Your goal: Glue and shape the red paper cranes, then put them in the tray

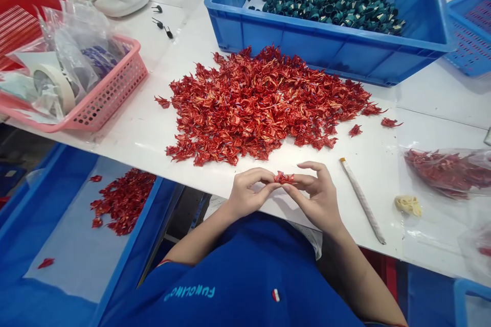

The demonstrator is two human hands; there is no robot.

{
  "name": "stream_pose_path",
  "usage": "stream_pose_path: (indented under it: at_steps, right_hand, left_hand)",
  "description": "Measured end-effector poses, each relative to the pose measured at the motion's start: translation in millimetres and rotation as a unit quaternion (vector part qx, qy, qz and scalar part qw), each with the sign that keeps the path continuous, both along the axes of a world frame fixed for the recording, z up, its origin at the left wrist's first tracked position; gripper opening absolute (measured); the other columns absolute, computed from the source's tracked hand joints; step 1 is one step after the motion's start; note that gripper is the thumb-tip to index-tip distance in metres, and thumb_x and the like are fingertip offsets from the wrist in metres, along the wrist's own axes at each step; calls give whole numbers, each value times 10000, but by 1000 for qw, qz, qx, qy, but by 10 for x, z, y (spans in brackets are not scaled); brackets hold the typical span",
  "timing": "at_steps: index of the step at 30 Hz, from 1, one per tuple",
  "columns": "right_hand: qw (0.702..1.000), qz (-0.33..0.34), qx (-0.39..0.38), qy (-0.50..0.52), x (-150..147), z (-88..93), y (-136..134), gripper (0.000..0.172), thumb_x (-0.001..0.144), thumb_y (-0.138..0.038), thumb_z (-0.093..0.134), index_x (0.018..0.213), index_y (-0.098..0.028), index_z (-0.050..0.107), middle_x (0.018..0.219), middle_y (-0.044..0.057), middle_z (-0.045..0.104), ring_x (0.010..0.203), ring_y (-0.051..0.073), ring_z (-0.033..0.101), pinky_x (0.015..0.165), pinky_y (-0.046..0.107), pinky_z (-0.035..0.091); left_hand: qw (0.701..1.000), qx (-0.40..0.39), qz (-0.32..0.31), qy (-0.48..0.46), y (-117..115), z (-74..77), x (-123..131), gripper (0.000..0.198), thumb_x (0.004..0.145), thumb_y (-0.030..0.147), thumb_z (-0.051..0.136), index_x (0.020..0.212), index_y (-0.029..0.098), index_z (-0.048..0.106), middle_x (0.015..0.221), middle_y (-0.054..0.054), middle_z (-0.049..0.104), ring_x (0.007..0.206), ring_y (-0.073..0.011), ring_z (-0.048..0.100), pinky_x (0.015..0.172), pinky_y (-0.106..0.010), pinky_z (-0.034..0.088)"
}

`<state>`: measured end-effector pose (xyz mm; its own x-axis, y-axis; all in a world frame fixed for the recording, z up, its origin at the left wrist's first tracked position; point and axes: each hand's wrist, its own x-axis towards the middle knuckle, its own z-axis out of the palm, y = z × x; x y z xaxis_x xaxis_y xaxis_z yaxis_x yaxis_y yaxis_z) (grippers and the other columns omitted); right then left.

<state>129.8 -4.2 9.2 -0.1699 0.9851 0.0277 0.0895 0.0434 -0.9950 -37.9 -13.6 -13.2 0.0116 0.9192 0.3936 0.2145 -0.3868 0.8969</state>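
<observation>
My left hand (247, 191) and my right hand (316, 194) meet at the near edge of the white table (146, 133). Both pinch one small red folded foil piece (284, 178) between their fingertips. Just beyond my hands lies a big heap of the same red folded pieces (261, 102). A few stray red pieces (391, 122) lie to the right of the heap.
A large blue crate (326, 46) with dark green folded pieces stands at the back. A pink basket (103, 97) with plastic bags is left. A low blue bin (46, 245) holds red pieces. A thin stick (362, 199), a clear bag of red pieces (448, 171) lie right.
</observation>
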Motion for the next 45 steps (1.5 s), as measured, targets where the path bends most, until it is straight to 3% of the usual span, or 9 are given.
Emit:
stream_pose_path:
  at_steps: [6, 11, 17, 21, 25, 29, 35, 39, 45]
  right_hand:
    - [980, 4, 98, -175, -51, 123, 470, 221, 880, -375, 604, 1016, -201, 615, 897, 67, 739, 697, 170, 700, 551, 272, 551]
    - [932, -36, 238, -270, -282, 124, 824, 151, 858, -316, 620, 933, -196, 671, 876, 58, 700, 627, 152, 613, 600, 297, 508]
    - [900, -2, 231, -371, -419, 73, 918, 191, 812, -286, 669, 986, -220, 712, 893, 54, 636, 632, 159, 583, 616, 310, 480]
    - [918, 60, 210, -331, -257, 55, 795, 84, 829, -231, 619, 886, -216, 679, 874, 44, 609, 649, 149, 603, 620, 294, 507]
    - [933, 100, 184, -294, -40, -3, 628, 81, 832, -197, 594, 774, -219, 647, 803, 29, 629, 632, 145, 610, 561, 272, 512]
    - [959, 21, 161, -232, 109, -27, 443, 105, 839, -251, 634, 748, -226, 680, 766, 29, 688, 649, 156, 630, 501, 263, 512]
    - [993, -102, 48, -18, 157, -49, 181, 137, 687, -303, 821, 703, -219, 714, 783, 34, 729, 729, 198, 704, 629, 347, 629]
    - [992, -101, -12, 74, 83, -74, 51, 192, 646, -320, 856, 701, -213, 707, 777, 36, 728, 653, 184, 692, 513, 316, 613]
    - [993, -86, -25, 82, 7, -117, -26, 171, 683, -307, 833, 678, -208, 694, 734, 39, 722, 646, 170, 682, 500, 284, 599]
  left_hand:
    - [966, -176, -9, -190, 6, -39, -57, 293, 811, 379, 721, 702, 147, 579, 1096, -171, 722, 864, -213, 731, 727, -326, 617]
    - [924, -235, -25, -301, 33, -48, -69, 367, 707, 348, 821, 796, 164, 517, 998, -101, 732, 840, -197, 741, 765, -329, 621]
    - [894, -269, -54, -354, 73, -66, -102, 307, 720, 260, 736, 948, 179, 548, 937, -49, 675, 691, -150, 700, 537, -229, 557]
    - [877, -293, -69, -375, 72, -98, -107, 209, 673, 223, 634, 870, 158, 607, 868, -64, 674, 603, -123, 617, 433, -199, 437]
    - [896, -306, -68, -316, 54, -59, -75, 192, 722, 295, 647, 858, 160, 631, 750, -15, 630, 455, -62, 449, 393, -200, 339]
    - [937, -265, -47, -221, 50, -3, -22, 207, 738, 332, 710, 832, 164, 632, 752, -11, 624, 554, -84, 508, 482, -207, 397]
    - [963, -225, -14, -145, 21, -20, 94, 224, 781, 343, 710, 893, 151, 687, 800, -50, 667, 616, -113, 546, 528, -223, 431]
    - [975, -189, -1, -120, 7, 3, 156, 208, 793, 329, 712, 918, 163, 728, 850, -70, 697, 659, -129, 589, 571, -237, 472]
    - [979, -171, -8, -110, 42, 30, 190, 161, 799, 331, 724, 753, 178, 737, 774, -63, 700, 750, -169, 636, 650, -266, 511]
